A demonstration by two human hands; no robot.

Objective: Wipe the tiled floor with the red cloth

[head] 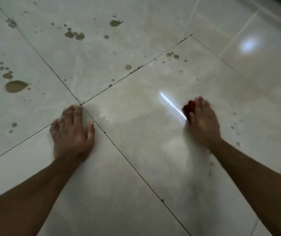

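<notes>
Many stains being left out of reach

Most of the brown stains (15, 86) are lying on the far and left tiles, well apart from the cloth (188, 108), which is being pressed to the floor (136, 150) on the near right tile. Only a small red edge of the cloth is being shown; the rest is being hidden under the right hand (202, 121), whose grip is being kept clenched over it. The left hand (71, 132) is being laid flat and released on the tiles, grasping nothing, with its fingertips at the grout crossing.

Weight is probably being carried on that left palm, and the tile beside it is looking damp, so a slip is being risked if the reach is stretched forward. A bunched cloth is likely giving little contact, so streaks may be left. Small specks (235, 126) just right of the cloth could be smeared rather than lifted.
</notes>
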